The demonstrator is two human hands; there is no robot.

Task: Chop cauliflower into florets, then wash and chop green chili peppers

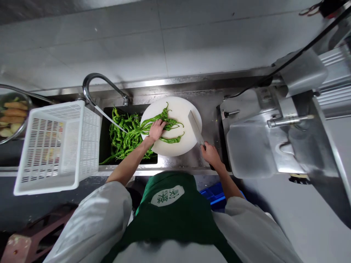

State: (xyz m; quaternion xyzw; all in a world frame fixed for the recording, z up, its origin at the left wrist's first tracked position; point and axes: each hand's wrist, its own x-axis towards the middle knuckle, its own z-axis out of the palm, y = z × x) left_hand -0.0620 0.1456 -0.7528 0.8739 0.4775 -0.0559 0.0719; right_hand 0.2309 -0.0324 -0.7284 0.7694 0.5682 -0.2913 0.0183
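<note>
My right hand [210,152] is closed round the handle of a cleaver [195,126], whose broad blade lies over the right part of a round white cutting board [175,150]. On the board, my left hand [157,129] is closed over a bunch of long green peppers [150,121], their stem ends pointing right. A single green pepper [172,140] lies just below the bunch, near my left fingers. More green peppers [123,137] fill the sink to the left, and some stretch from there onto the board's edge.
A curved metal faucet [101,76] arches over the sink, with a white streak running down from its spout. Left of the sink stands a white plastic basket [79,146]. A metal slicing machine [255,146] occupies the right side, and a black cable [296,56] hangs above it.
</note>
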